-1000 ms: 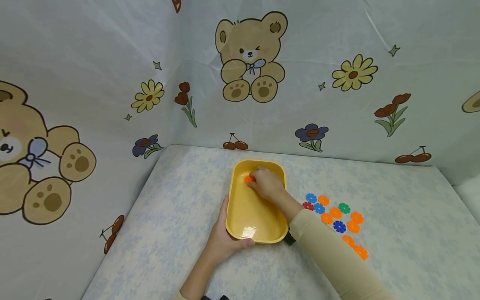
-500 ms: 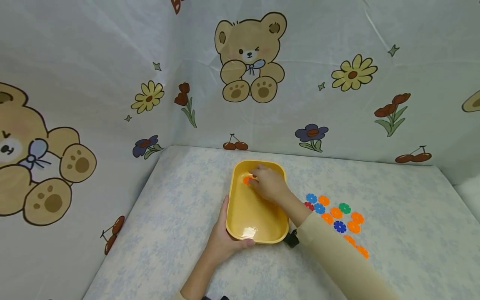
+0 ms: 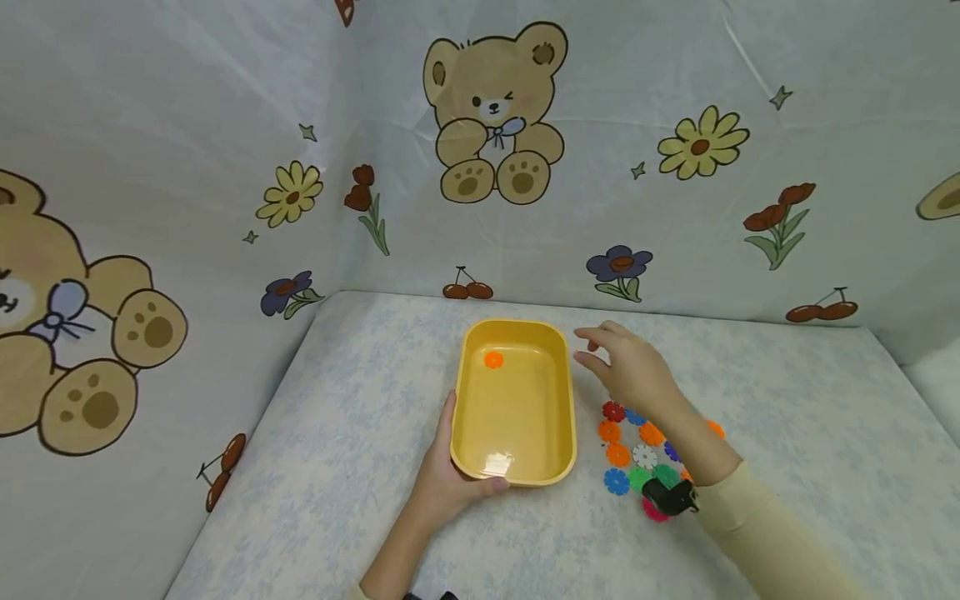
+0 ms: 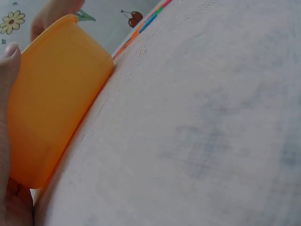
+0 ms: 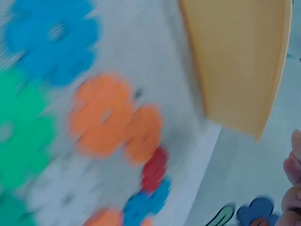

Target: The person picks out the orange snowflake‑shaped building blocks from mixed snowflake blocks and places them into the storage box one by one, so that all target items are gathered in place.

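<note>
A yellow plastic tray [image 3: 517, 417] stands on the table with one orange notched disc [image 3: 493, 360] lying flat inside, near its far left corner. My left hand [image 3: 444, 487] grips the tray's near left corner, thumb along the near rim and fingers against the left wall. In the left wrist view the tray's outer wall [image 4: 61, 94] shows beside that hand. To the right of the tray my right hand [image 3: 633, 367] is in the air, fingers loosely bent and parted, holding nothing. Below it lie several notched plastic discs, among them a blue disc [image 3: 617, 482] and a white disc [image 3: 644, 456].
The discs lie scattered right of the tray, some hidden by the right forearm and its black wrist strap [image 3: 670, 497]. A patterned cloth wall [image 3: 562, 242] rises behind the pale table [image 3: 360, 375], with another on the left.
My right hand has let go of the orange disc in the tray and moved out to the right, over the table. My left hand keeps its hold on the tray.
</note>
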{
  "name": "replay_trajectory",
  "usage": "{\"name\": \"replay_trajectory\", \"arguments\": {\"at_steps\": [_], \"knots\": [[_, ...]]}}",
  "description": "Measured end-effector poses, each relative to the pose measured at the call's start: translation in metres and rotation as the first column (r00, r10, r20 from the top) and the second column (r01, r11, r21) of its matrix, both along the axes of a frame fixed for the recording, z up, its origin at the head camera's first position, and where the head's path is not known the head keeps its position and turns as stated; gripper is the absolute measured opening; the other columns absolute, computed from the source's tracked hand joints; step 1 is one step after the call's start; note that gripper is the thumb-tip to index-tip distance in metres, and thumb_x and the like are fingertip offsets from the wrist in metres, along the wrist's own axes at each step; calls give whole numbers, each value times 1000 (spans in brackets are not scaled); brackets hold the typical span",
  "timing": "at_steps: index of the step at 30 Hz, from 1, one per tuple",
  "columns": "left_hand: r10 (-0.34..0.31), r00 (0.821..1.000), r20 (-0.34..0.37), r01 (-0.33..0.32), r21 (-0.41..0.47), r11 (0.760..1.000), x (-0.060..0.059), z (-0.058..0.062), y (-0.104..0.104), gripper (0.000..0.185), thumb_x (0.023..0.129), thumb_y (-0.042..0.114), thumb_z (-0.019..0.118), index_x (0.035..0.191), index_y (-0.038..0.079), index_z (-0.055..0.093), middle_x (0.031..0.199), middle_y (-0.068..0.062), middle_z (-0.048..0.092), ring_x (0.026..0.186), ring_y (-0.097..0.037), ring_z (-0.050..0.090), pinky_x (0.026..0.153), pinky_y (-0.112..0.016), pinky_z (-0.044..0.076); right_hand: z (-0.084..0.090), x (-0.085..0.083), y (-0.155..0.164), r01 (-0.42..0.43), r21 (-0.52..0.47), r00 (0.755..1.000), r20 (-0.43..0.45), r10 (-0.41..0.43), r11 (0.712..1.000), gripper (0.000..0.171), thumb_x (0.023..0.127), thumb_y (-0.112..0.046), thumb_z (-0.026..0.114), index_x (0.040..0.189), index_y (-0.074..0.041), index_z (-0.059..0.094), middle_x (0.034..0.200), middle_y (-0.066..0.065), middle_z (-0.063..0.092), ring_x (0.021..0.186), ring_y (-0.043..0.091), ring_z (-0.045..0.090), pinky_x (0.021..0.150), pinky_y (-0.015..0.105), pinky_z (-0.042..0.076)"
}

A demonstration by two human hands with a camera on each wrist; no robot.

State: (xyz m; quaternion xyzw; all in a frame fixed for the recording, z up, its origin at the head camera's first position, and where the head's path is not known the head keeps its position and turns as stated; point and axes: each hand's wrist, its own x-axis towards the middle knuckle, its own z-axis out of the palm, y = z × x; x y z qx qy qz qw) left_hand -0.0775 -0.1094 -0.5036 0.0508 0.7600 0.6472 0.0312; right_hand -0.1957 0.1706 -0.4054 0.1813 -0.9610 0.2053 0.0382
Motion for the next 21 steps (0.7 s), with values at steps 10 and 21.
{"name": "replay_trajectory", "arguments": {"at_steps": [10, 21], "knots": [[12, 1000, -4, -12, -22, 1000, 1, 1, -2, 135, 64, 27, 96, 160, 33, 2, 165, 5, 23, 148, -16, 32, 118, -29, 30, -33, 11, 72, 94, 120, 951, 283, -125, 988, 49, 95, -26, 68, 139, -9, 56, 113, 14, 63, 84, 22, 59, 77, 45, 57], [-1, 1000, -8, 1, -3, 1000, 0, -1, -1, 135, 65, 23, 95, 160, 31, -1, 166, 4, 20, 150, -18, 28, 120, -34, 27, -49, 15, 94, 72, 111, 937, 333, -105, 991, 42, 93, -26, 70, 129, -6, 64, 111, 14, 62, 96, 29, 59, 89, 55, 53]]}}
